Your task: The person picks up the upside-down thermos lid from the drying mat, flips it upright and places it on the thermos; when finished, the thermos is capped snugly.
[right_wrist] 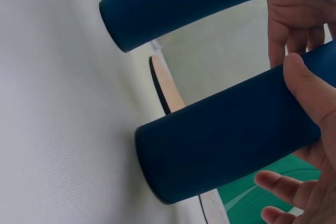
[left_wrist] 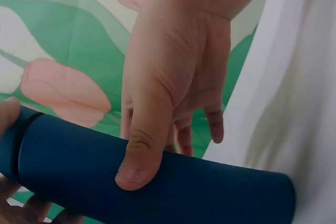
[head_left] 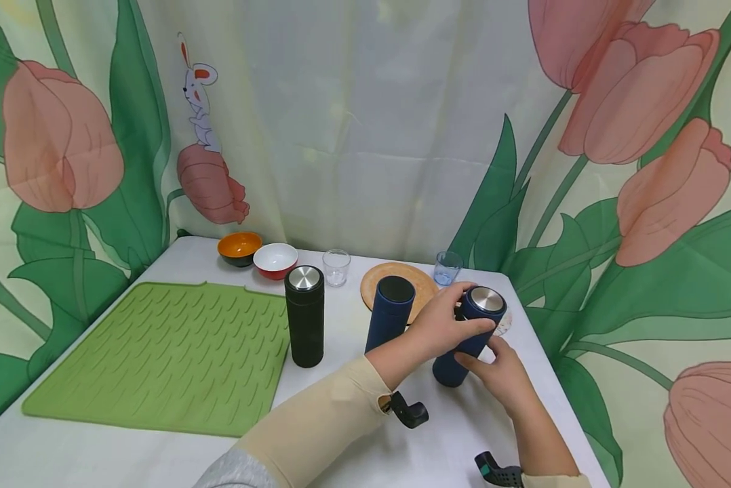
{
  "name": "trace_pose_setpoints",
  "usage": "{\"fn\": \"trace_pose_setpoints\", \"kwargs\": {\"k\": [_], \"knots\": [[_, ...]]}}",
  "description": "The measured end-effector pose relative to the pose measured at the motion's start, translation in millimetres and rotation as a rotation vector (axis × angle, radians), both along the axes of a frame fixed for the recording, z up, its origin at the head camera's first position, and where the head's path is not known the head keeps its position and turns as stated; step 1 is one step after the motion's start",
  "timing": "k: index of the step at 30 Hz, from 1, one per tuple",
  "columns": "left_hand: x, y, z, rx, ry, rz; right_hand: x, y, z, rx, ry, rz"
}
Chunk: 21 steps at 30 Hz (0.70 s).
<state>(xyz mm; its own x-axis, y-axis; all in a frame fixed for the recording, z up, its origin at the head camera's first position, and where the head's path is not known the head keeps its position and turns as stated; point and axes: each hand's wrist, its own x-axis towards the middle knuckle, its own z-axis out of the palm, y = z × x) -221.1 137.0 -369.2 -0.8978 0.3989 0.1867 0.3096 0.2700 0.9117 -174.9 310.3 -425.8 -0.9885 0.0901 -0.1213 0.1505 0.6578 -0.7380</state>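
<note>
A blue thermos bottle [head_left: 466, 339] with a silver-topped lid stands at the right of the table, its base close to the cloth. My left hand [head_left: 445, 315] grips it from the left around the lid and neck. Lower down, my right hand [head_left: 502, 376] holds the body between thumb and fingers; its thumb [left_wrist: 139, 169] lies along the side in the left wrist view. Some right-hand fingers [right_wrist: 286, 187] spread away from the bottle. A second blue thermos [head_left: 390, 315] with a dark top stands just left, partly hidden behind my left forearm.
A black thermos [head_left: 305, 325] stands beside the green ridged mat [head_left: 164, 352]. Behind are an orange-lined bowl [head_left: 240, 247], a red-and-white bowl [head_left: 276, 259], a clear glass [head_left: 336, 268], a round wooden board [head_left: 371, 281] and a bluish glass [head_left: 447, 268]. A floral curtain [head_left: 365, 135] surrounds the table.
</note>
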Motion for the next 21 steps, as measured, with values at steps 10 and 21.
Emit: {"fn": "trace_pose_setpoints", "kwargs": {"k": [10,21], "knots": [[8.9,20.4,9.3,-0.237,0.192,0.245,0.4,4.6,-4.1,-0.002,0.074,0.027],[-5.1,-2.3,15.0,-0.104,-0.029,-0.034,-0.6,2.5,-1.1,-0.019,0.019,0.017]]}}
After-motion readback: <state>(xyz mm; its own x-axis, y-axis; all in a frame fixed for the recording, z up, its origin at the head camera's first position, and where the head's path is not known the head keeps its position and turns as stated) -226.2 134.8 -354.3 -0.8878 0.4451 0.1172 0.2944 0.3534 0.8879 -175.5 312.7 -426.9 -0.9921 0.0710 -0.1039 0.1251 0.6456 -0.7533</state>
